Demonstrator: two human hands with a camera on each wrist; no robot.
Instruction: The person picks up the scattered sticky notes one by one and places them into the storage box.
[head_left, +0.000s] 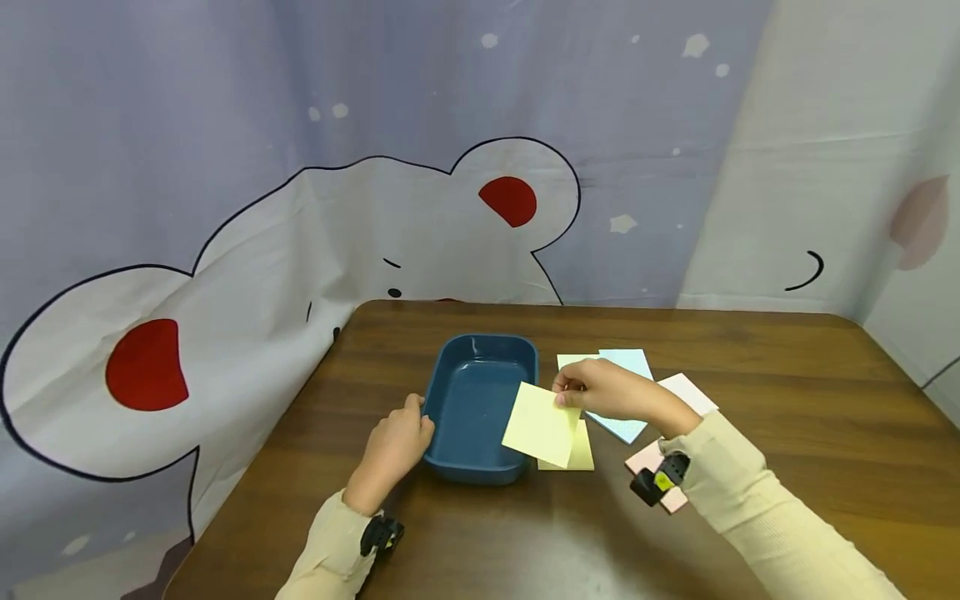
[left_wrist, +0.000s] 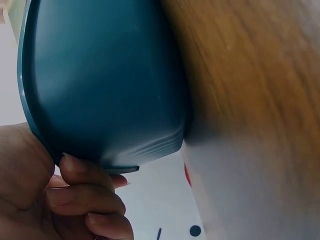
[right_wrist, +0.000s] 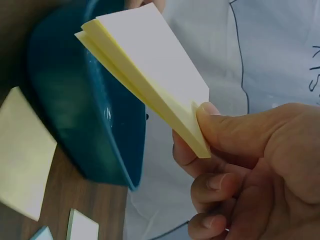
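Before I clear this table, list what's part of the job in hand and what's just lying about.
Apparently in the job:
yellow pad, pinched in the right hand
blue tray, held by the left hand

Lying about, though possibly wanted too:
other yellow paper
light blue paper
pale paper
pink pad

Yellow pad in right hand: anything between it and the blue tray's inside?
Nothing visible blocks it. Pinched by the right hand, the yellow pad overlaps the blue tray at its right edge in the head view; the left hand holds the opposite side.
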